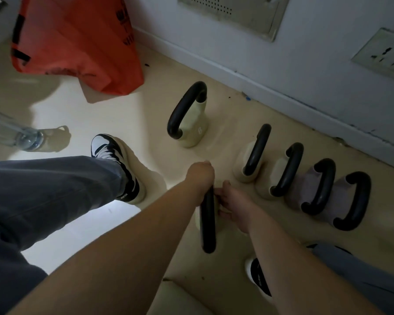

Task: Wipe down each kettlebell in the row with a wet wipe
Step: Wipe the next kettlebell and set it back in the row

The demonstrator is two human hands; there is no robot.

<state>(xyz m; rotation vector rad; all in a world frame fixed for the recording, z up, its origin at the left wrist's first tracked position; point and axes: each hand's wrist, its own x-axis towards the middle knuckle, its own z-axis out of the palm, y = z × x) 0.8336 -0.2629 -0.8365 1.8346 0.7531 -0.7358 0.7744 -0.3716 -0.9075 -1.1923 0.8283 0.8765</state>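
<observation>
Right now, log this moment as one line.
left hand: grips handle of near kettlebell | right hand: on its body, wipe not clearly visible | five kettlebells stand on floor beyond

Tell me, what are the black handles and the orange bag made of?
The curved black kettlebell handles look like matte rubber or coated metal: smooth, dull, with only a faint sheen. The crumpled orange bag on the floor looks like thin plastic or fabric, since it creases and slumps.
</observation>
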